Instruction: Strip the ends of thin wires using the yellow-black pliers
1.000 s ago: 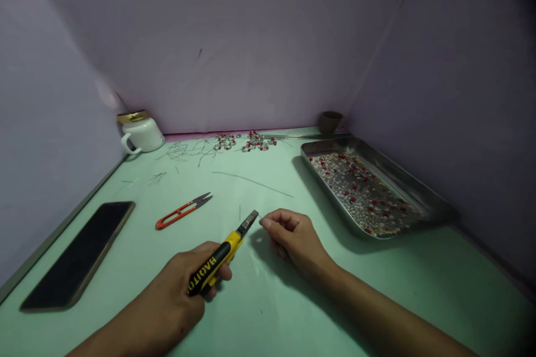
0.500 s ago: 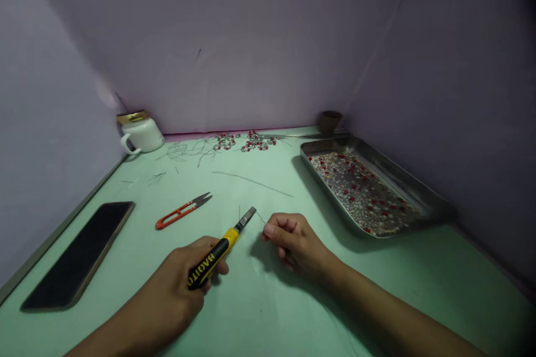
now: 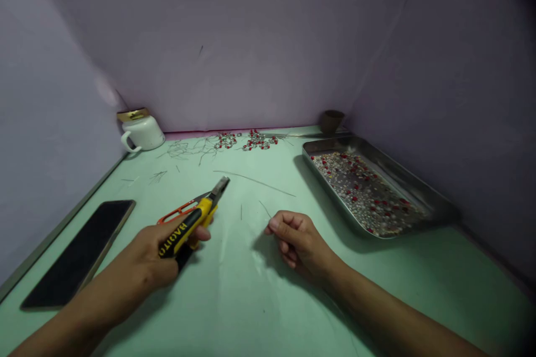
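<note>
Left hand (image 3: 153, 251): closed round yellow-and-black pliers (image 3: 195, 220), tips pointing far and right.
Right hand (image 3: 299, 241): curled, thumb and forefinger pinching a thin wire (image 3: 265, 210), right of the pliers, apart.
Orange snips (image 3: 179, 211): partly hidden behind the pliers.

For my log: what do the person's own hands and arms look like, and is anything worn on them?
The left hand and right hand are ungloved, and the left forearm and right forearm show no sleeves. No watch or bracelet shows at either wrist. Some fingers are partly hidden, so rings can't be fully ruled out.
</note>
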A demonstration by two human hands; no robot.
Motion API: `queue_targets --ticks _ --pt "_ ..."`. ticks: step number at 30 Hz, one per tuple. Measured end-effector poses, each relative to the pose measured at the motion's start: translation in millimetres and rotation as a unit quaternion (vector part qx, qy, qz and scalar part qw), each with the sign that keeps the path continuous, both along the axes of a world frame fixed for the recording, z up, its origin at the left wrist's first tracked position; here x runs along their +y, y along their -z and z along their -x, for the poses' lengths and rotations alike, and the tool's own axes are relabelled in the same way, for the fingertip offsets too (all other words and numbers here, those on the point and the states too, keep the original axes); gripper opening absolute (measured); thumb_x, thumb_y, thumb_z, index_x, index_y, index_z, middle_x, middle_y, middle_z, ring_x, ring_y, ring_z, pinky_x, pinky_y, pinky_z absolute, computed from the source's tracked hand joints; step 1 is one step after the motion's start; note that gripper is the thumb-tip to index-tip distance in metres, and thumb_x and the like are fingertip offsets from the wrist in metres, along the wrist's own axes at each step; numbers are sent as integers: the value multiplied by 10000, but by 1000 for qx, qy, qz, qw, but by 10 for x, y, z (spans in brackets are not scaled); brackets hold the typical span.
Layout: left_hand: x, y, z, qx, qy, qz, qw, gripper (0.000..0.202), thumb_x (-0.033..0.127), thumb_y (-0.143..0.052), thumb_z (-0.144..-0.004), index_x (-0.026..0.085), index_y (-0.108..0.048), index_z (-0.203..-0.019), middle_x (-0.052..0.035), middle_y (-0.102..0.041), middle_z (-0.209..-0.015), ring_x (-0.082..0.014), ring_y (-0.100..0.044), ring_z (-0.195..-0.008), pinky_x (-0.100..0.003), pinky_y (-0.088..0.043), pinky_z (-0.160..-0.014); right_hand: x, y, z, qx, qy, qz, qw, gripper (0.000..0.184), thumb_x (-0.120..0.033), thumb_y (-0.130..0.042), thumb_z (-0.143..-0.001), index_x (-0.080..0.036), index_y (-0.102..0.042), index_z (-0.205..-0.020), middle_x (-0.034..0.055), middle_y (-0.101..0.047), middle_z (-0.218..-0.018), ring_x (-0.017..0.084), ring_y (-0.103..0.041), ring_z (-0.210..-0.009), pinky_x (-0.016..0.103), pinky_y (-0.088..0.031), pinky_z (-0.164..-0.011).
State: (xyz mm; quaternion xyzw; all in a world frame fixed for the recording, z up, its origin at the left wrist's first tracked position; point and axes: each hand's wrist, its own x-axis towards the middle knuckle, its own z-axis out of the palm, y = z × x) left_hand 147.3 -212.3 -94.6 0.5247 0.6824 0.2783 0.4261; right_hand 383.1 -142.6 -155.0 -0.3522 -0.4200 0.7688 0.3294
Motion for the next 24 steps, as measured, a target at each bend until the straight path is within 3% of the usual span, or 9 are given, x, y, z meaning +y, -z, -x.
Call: queue_targets --ticks 4,7,11,16,21,24 --pt "-51 54 -133 21 81 51 995 548 95 -449 -463 247 -651 -949 -11 -658 -861 -291 -534 -900 -354 -424 -751 21 -14 -4 -1 2 3 1000 277 -413 -674 -669 -149 -598 -631 -90 -427 -361 16 -264 -246 148 -207 -246" --pt "-85 -51 -308 15 129 21 991 578 77 -387 -446 235 -625 -948 -5 -613 -836 -266 -512 -915 -341 -397 -790 8 -16 3 -6 0 -2 1000 290 -425 -673 -665 -149 -592 -631 -92 -428 -359 16 -266 -241 146 -213 -245" --pt "-97 -206 -463 -25 179 38 983 456 68 -363 -464 212 -575 -842 3 -562 -851 -223 -516 -855 -316 -383 -784 -7 -8 11 -31 -14 -15 999 321 -455 -671 -661 -147 -584 -632 -89 -437 -357 19 -288 -241 145 -222 -250" --pt "-127 -151 -473 -14 172 66 983 440 93 -365 -480 220 -559 -854 9 -557 -807 -191 -515 -748 -298 -401 -693 -1 8 -1 -43 -36 -29 998 335 -473 -661 -675 -147 -591 -652 -85 -447 -361 29 -325 -253 148 -243 -268" --pt "-129 -106 -422 11 120 59 991 422 131 -368 -467 216 -556 -835 -5 -557 -805 -200 -513 -739 -311 -401 -688 18 -2 -23 -19 -65 -34 997 377 -505 -596 -726 -131 -643 -747 -50 -506 -441 35 -367 -272 165 -299 -286" --pt "-95 -106 -403 37 113 41 992 398 123 -375 -483 214 -562 -822 0 -539 -762 -196 -511 -716 -296 -391 -663 18 -10 -20 -58 -54 -39 996 333 -473 -632 -695 -142 -622 -666 -72 -449 -374 31 -320 -254 159 -256 -267"
